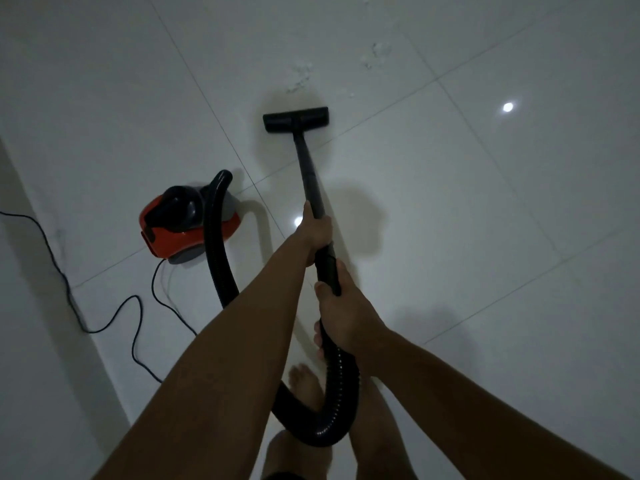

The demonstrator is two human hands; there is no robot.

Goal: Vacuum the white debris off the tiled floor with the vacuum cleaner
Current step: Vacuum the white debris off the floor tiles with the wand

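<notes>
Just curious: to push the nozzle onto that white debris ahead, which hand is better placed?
Probably the left hand: it grips the wand farther forward, nearer the nozzle. The right hand holds the hose end.

The floor lies open to the right of the wand and ahead of the black floor head, where only the white debris lies scattered on the tiles. To the left, the red canister stands near the wall, its hose looping back between canister and wand. The black cord trails along the floor's left edge.
</notes>
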